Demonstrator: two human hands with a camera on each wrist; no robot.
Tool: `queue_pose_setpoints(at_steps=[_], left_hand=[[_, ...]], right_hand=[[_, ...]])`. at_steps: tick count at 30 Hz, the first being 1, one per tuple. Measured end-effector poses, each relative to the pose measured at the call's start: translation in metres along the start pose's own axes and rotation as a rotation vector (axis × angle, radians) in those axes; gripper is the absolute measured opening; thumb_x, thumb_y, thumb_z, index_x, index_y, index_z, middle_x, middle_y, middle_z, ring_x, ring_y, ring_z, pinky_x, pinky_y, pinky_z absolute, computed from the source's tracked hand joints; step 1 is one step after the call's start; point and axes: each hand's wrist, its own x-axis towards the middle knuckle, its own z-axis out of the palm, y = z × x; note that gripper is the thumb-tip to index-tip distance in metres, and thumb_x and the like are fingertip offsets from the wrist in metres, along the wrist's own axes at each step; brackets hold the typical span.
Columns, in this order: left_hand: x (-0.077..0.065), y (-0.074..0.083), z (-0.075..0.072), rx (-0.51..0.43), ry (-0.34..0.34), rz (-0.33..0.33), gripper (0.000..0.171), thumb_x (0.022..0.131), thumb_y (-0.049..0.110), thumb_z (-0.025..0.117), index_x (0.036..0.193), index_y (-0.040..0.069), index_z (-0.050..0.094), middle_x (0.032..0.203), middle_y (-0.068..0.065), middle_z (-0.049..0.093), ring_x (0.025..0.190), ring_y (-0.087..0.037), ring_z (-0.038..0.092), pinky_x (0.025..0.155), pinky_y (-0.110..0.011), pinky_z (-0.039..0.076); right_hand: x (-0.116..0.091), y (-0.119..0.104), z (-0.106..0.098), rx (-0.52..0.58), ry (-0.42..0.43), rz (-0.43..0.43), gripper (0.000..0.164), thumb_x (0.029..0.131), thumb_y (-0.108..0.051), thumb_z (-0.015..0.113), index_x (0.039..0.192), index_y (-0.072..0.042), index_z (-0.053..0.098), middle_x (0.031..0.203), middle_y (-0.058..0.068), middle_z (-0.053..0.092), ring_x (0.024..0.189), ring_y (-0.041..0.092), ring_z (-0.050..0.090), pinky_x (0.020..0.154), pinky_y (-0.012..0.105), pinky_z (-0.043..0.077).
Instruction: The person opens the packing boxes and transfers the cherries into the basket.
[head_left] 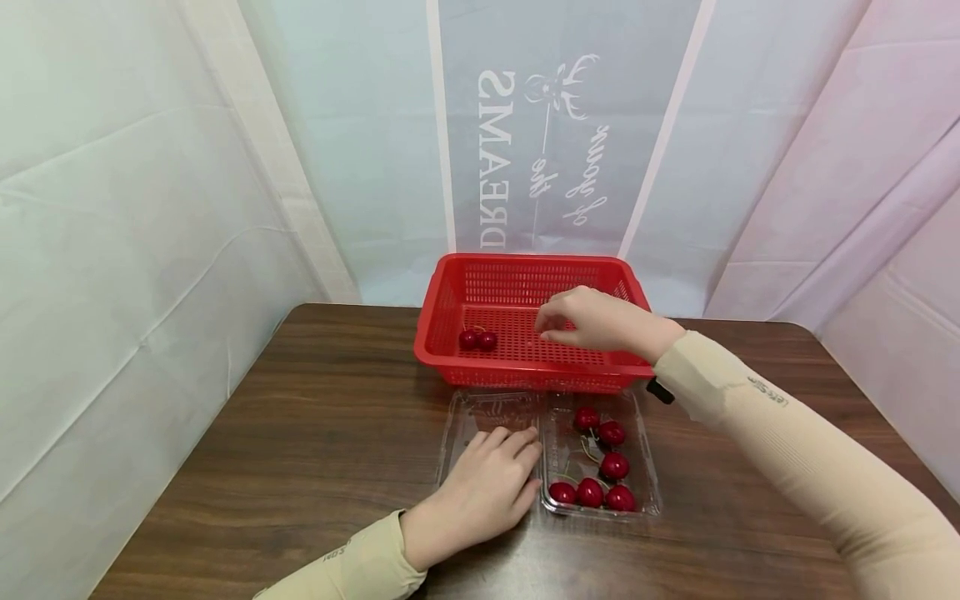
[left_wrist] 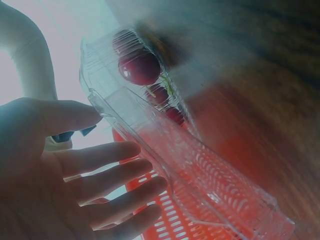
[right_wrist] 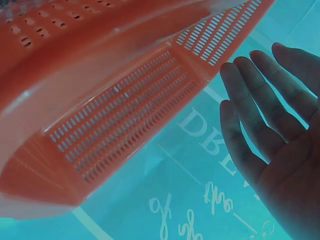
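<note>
A clear plastic clamshell box (head_left: 651,492) lies opened flat, with several dark red cherries (head_left: 615,467) and their stems in its right half. My left hand (head_left: 491,479) rests at its left half, fingers extended near the fold between the halves. In the left wrist view those fingers (left_wrist: 110,175) are spread beside the clear plastic edge and hold nothing. Above the red basket (head_left: 427,333) hovers my right hand (head_left: 592,321), fingers loosely bent. The right wrist view shows nothing in that hand (right_wrist: 280,125). Two cherries (head_left: 477,340) sit on the basket floor, towards its left.
Behind the box, the slotted basket stands near the back of the dark wooden table (head_left: 315,433). A pale curtain (head_left: 375,125) with white lettering hangs directly behind it. White fabric walls (head_left: 135,208) rise at both sides.
</note>
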Motion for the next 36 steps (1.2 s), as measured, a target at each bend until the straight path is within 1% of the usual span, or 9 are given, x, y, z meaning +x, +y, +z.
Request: queue_pose_setpoints(at_steps=[7,13,20,28,31,36], left_hand=[[0.000,0.001,0.000,-0.004,0.000,-0.002,0.034,0.088,0.035,0.061,0.112,0.013,0.066,0.125,-0.003,0.063,0.101,-0.017,0.058,0.077,-0.032,0.046],[0.000,0.001,0.001,-0.010,-0.002,-0.002,0.034,0.088,0.034,0.061,0.113,0.012,0.066,0.125,-0.003,0.062,0.101,-0.017,0.058,0.077,-0.032,0.046],[0.001,0.001,0.001,-0.007,-0.005,0.000,0.034,0.088,0.035,0.061,0.113,0.013,0.066,0.125,-0.003,0.062,0.102,-0.017,0.058,0.077,-0.032,0.046],[0.001,0.001,0.001,-0.006,0.023,0.010,0.034,0.087,0.035,0.062,0.112,0.012,0.066,0.124,-0.004,0.063,0.101,-0.017,0.058,0.077,-0.032,0.046],[0.001,0.001,0.002,-0.009,0.012,0.006,0.034,0.088,0.034,0.061,0.113,0.012,0.066,0.125,-0.004,0.062,0.101,-0.017,0.058,0.077,-0.032,0.046],[0.001,0.001,0.002,-0.005,0.021,0.007,0.034,0.087,0.034,0.062,0.112,0.012,0.066,0.124,-0.003,0.063,0.100,-0.017,0.058,0.077,-0.031,0.046]], right_hand=[[-0.011,-0.002,0.002,0.010,0.034,0.016,0.014,0.084,-0.021,0.072,0.097,-0.019,0.070,0.093,-0.005,0.069,0.085,0.008,0.064,0.080,0.034,0.054],[-0.022,-0.005,0.005,0.008,0.062,0.026,0.016,0.082,-0.023,0.073,0.098,-0.019,0.071,0.094,-0.005,0.070,0.086,0.009,0.065,0.080,0.032,0.054],[-0.036,-0.007,0.009,-0.011,0.090,0.005,0.016,0.082,-0.023,0.074,0.097,-0.020,0.070,0.092,-0.006,0.069,0.085,0.007,0.065,0.080,0.032,0.054],[-0.055,-0.009,0.010,-0.025,0.097,0.010,0.014,0.082,-0.020,0.073,0.096,-0.018,0.071,0.090,-0.009,0.067,0.083,0.006,0.063,0.076,0.030,0.053],[-0.060,-0.008,0.009,-0.023,0.094,0.016,0.014,0.083,-0.020,0.072,0.097,-0.019,0.070,0.091,-0.010,0.066,0.083,0.004,0.062,0.076,0.029,0.053],[-0.069,-0.008,0.010,-0.011,0.102,0.017,0.014,0.083,-0.017,0.072,0.097,-0.019,0.070,0.092,-0.011,0.067,0.084,0.003,0.062,0.075,0.028,0.053]])
